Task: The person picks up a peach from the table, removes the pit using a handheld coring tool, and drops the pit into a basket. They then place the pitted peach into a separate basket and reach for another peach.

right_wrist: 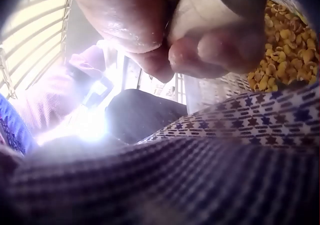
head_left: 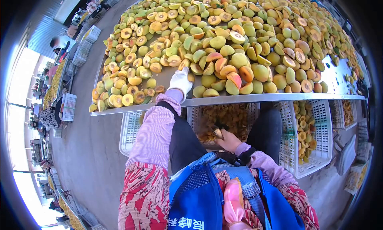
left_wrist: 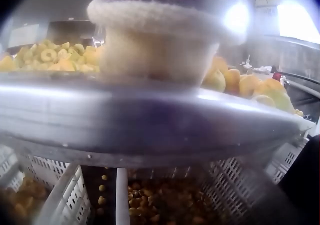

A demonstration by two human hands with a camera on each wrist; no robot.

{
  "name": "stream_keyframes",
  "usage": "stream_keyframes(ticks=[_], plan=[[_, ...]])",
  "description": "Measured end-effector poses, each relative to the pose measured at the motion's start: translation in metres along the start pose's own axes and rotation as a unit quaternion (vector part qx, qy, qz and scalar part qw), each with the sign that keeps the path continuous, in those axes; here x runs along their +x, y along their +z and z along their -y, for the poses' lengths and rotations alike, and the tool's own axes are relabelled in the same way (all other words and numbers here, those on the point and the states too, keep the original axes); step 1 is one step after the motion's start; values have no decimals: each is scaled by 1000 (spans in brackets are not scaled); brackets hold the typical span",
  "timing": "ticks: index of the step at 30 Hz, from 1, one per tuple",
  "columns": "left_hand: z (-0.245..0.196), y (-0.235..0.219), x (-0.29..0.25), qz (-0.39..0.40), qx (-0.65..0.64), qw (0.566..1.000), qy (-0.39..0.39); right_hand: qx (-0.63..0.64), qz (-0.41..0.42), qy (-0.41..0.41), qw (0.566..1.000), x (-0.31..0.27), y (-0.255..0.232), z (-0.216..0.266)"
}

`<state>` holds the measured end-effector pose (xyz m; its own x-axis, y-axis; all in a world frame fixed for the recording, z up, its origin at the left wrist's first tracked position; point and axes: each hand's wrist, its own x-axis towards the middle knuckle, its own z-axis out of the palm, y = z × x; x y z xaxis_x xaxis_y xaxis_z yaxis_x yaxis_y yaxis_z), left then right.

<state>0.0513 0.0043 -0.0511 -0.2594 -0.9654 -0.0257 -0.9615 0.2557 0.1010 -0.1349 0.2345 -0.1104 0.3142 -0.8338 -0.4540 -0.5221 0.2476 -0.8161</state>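
A white-gloved left hand reaches over the near edge of a metal table. Its fingertips are right at an apricot half among many whole and halved apricots; I cannot tell whether they pinch it. In the left wrist view, the table rim hides the fingers, leaving the glove cuff in sight. Below the rim, over the lap, the bare right hand grips a small tool by its pale, rounded handle. The right wrist view shows fingers curled round that handle, with a dark end; its working tip is hidden.
Under the table, between the knees, a white crate holds apricot pieces. Another white crate with apricot halves stands right of the legs, and one stands at the left. Other people work at tables along the far left.
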Motion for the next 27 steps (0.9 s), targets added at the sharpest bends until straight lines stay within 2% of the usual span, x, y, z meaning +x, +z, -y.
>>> stream_keyframes(ticks=[1, 2, 3, 4, 5, 6, 7, 9, 10, 11, 12, 13, 14, 15, 16, 17, 19, 20, 21, 23, 24, 25, 27], plan=[[2, -9, -4, -3, 3, 1000, 1, 14, -8, -15, 1000, 1, -3, 5], [2, -16, -10, 5, -201, 977, -69, 64, 19, 36, 997, -3, -6, 11], [2, -20, -19, 18, -396, 908, -135, 64, 18, 37, 997, -7, -9, 14], [-3, -40, -32, 66, -547, 813, -191, 185, 43, 42, 981, -10, -11, 17], [-2, -46, -50, 77, -687, 695, -197, 303, 69, 47, 949, -16, -14, 25], [-4, -47, -66, 75, -737, 650, -170, 345, 67, 58, 935, -21, -17, 37], [-7, -49, -79, 69, -784, 601, -140, 342, 70, 17, 937, -27, -22, 48], [-28, -63, -107, 69, -824, 523, -208, 342, 74, -44, 936, -36, -30, 74], [-33, -57, -116, 64, -837, 498, -216, 342, 74, -43, 936, -35, -31, 82], [-41, -53, -125, 38, -828, 521, -204, 263, 39, -79, 961, -34, -32, 90], [-48, -50, -133, 17, -831, 521, -194, 181, 4, -113, 977, -33, -31, 95], [-55, -49, -139, -4, -834, 521, -182, 180, 2, -110, 977, -32, -28, 98], [-62, -47, -144, -2, -835, 519, -181, 110, -96, -210, 967, -30, -25, 101], [-68, -46, -149, -3, -864, 479, -156, 36, -188, -306, 933, -29, -23, 102], [-76, -47, -153, -5, -890, 437, -131, 48, -136, -249, 958, -34, -29, 109], [-84, -49, -159, -5, -891, 436, -131, 47, -137, -248, 958, -34, -28, 108], [-96, -55, -164, -79, -899, 430, -39, 37, -180, -267, 946, -30, -27, 107], [-90, -46, -164, -52, -918, 394, 6, 59, -161, -269, 948, -30, -29, 105], [-90, -42, -166, -51, -919, 392, 6, 58, -161, -267, 948, -33, -30, 104], [-93, -44, -169, -83, -885, 458, 29, 48, -142, -281, 948, -37, -34, 105], [-95, -46, -170, -89, -873, 479, 8, 47, -142, -279, 948, -39, -33, 105], [-94, -45, -170, -89, -873, 479, 7, 38, -153, -288, 945, -40, -32, 107], [-94, -42, -168, -123, -847, 515, -50, 29, -164, -297, 940, -39, -29, 110]])
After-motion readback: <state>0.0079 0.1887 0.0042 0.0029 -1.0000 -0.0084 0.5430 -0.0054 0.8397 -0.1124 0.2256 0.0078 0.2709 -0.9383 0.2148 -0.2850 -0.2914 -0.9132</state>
